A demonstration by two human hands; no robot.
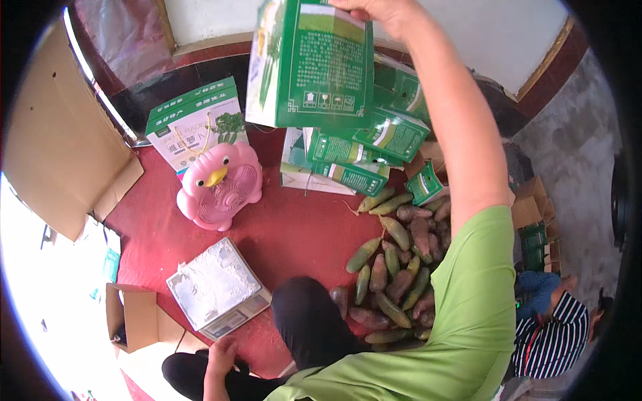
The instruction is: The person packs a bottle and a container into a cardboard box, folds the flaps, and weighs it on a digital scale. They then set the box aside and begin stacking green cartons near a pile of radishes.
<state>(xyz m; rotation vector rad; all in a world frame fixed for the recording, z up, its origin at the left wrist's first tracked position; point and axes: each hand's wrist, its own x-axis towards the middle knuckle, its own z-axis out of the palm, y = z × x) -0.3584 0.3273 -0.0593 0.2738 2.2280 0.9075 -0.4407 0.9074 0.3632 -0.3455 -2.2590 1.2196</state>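
My right hand point(384, 13) reaches far forward at the top of the view and grips the upper edge of a green and white printed carton point(321, 67). That carton hangs above several similar green boxes point(394, 134) lying in a pile. Low on the left, my left hand point(224, 352) is loosely curled beside my dark-trousered leg, with nothing visible in it. Just beyond it stands a white digital scale point(217, 284) with a crinkled, whitish covering on its platform. Long green and reddish-brown vegetables point(391, 267) lie heaped to the right, partly hidden by my right sleeve.
A pink bird-shaped fan point(221, 186) stands on the red floor covering point(301, 227), before green and white gift boxes point(197, 120). Brown cardboard point(67, 127) leans at left, above an open brown box point(137, 317). A person in a striped shirt point(555, 337) is at lower right.
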